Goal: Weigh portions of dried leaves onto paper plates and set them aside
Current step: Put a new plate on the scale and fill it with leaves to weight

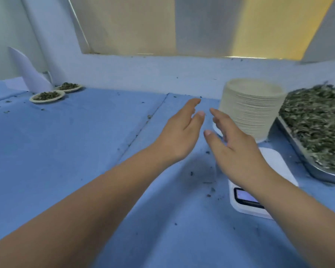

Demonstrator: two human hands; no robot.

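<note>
My left hand (179, 130) and my right hand (232, 140) hover side by side over the blue table, both with fingers spread and holding nothing. Just beyond my right hand stands a tall stack of paper plates (252, 107). A white digital scale (271, 171) lies under my right forearm, its display towards me and partly hidden by the arm. A metal tray (315, 171) heaped with dried leaves (315, 122) sits at the right edge. Two filled paper plates (46, 96) (69, 87) rest at the far left by the wall.
A white folded paper sheet (27, 70) leans against the wall behind the filled plates. Leaf crumbs (209, 190) are scattered over the blue table cover (75, 151). A pale wall ledge (162, 72) bounds the back of the table.
</note>
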